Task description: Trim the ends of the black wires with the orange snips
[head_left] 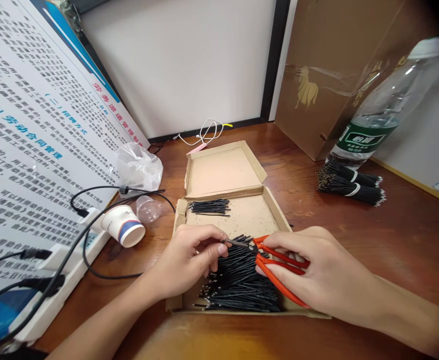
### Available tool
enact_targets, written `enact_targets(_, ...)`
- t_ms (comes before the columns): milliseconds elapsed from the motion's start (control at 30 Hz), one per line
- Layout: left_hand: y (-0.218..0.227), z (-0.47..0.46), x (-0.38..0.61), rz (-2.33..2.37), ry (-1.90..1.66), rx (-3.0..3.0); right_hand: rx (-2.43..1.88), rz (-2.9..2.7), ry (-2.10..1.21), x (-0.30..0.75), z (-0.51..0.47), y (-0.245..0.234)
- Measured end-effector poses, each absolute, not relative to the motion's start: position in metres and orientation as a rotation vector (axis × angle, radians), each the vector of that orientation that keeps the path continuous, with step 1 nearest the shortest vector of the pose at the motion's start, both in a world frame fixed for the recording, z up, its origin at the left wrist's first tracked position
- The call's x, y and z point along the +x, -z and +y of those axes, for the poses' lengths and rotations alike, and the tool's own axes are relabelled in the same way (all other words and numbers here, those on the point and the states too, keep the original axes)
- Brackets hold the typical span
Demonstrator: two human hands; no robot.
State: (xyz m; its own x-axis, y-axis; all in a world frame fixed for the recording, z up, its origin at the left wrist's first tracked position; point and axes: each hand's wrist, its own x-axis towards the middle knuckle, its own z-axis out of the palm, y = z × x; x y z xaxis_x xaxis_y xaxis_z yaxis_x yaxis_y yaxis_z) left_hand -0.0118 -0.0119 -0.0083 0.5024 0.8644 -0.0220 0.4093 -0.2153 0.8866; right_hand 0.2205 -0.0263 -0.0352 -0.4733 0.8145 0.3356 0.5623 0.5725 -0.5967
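Note:
A shallow cardboard box (pixel 223 175) lies open on the wooden table. Its near half holds a heap of short black wires (pixel 242 287), and a small row of black wires (pixel 209 206) lies at the far side of the tray. My right hand (pixel 317 270) is closed round the orange handles of a pair of wire strippers (pixel 275 262), whose dark jaws point left. My left hand (pixel 187 262) pinches a single black wire, its end at the stripper jaws just above the heap.
Two banded bundles of black wires (pixel 349 182) lie at the right beside a clear water bottle (pixel 377 107) and a brown carton (pixel 328 75). On the left are a tipped paper cup (pixel 124 226), a plastic bag (pixel 139 165), a white power strip (pixel 60 280) with black cables, and a printed board (pixel 32 125).

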Motion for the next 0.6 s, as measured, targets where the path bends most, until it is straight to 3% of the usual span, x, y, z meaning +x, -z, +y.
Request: enact_targets(600, 0.0046, -0.0122, -0.0136, 1.039, -0.602, 1.913, -1.049, -2.186, -0.576, 0.2213, -0.0245, 0.0364)
